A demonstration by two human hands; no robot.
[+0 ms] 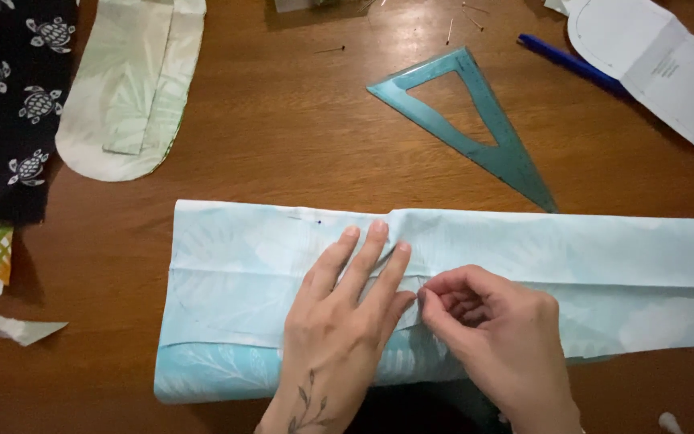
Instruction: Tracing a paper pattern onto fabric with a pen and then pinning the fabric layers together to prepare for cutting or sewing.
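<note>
A folded pale blue leaf-print fabric (pixel 234 273) lies across the wooden table (pixel 299 145) in front of me. My left hand (pixel 347 309) rests flat on it, fingers spread, pressing the cloth down near the middle fold. My right hand (pixel 491 329) sits just to the right, thumb and forefinger pinched together at a fabric edge beside my left fingers. Whether a pin is between those fingertips is too small to tell.
A teal set square (pixel 475 120) lies beyond the fabric. A blue pen (pixel 572 64) and a white paper pattern (pixel 660 64) sit far right. A cut cream leaf-print piece (pixel 130 88) and black turtle-print cloth (pixel 10 96) lie at left. Loose pins (pixel 451 28) are scattered far back.
</note>
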